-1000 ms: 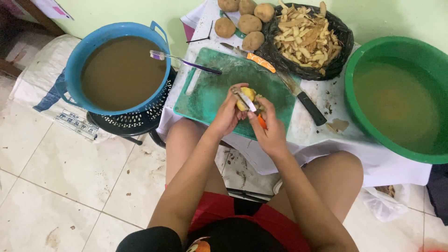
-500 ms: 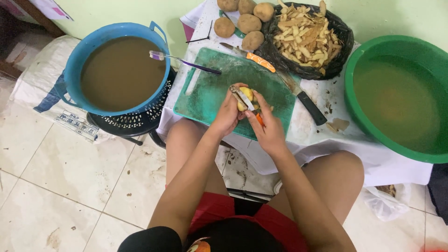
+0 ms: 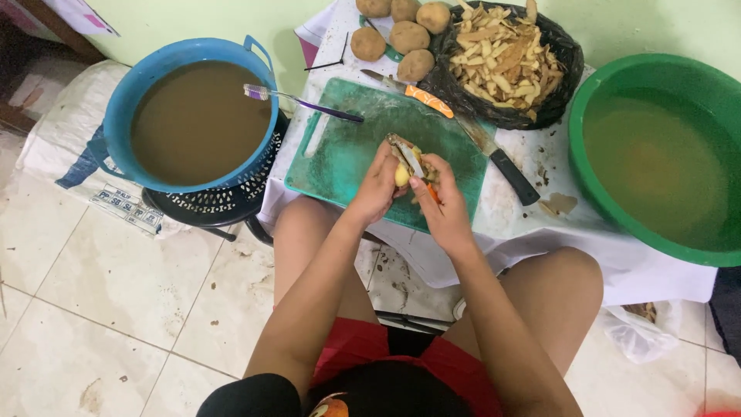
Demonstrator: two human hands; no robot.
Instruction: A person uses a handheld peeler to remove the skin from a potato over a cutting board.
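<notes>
Just above the near edge of the green cutting board [image 3: 340, 154], the left hand [image 3: 376, 189] grips a half-peeled potato [image 3: 403, 171] while the right hand [image 3: 441, 202] closes on what seems an orange-handled peeler [image 3: 421, 176], so scraps drop on the board. Farther off, a black bag [image 3: 505, 58] collects peelings beside unpeeled potatoes [image 3: 394, 35].

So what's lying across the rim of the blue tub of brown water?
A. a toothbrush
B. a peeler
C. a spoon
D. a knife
A: a purple-handled toothbrush rests with its bristle end over the blue tub and its handle reaching the green cutting board.
</notes>
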